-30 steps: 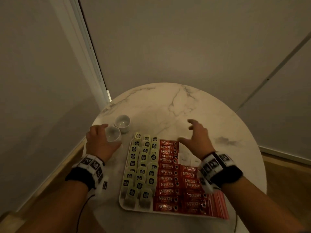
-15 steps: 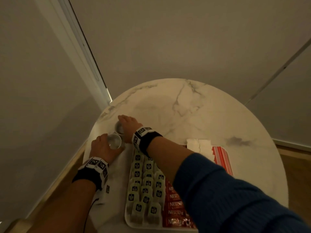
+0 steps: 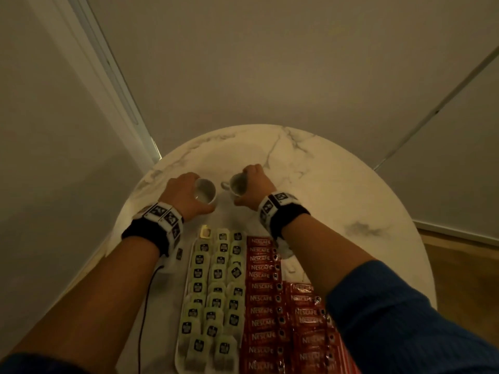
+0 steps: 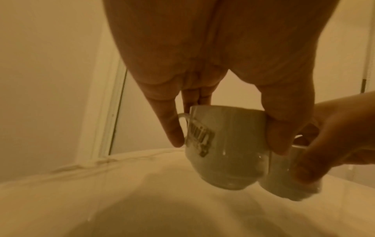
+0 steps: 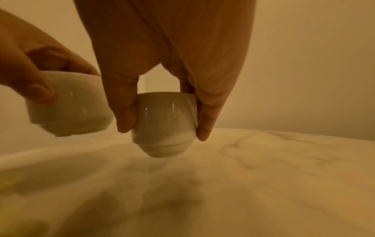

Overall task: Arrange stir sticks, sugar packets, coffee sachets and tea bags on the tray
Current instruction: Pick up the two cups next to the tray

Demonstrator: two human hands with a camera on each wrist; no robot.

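Marble table [image 3: 337, 184]: right hand [image 3: 256, 184] now uncrossed, cup [image 3: 237, 186] newly lifted.

Filled rectangular white tray [image 3: 180, 354] on marble.
Pale green tea bags [image 3: 216, 295] lined up in three columns at left; red Nescafé coffee sachets [image 3: 263, 309] overlapped in rows alongside, red-striped packets [image 3: 348, 357] at right edge.

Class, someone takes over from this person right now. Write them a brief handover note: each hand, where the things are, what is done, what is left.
Left hand grips a cup, lifted off the table.
Right hand grips a second cup, also lifted.
Tray: tea bags in rows on its left, coffee sachets to their right.
Sugar packets and stir sticks: mostly hidden by the right arm.
Left: set both cups down.
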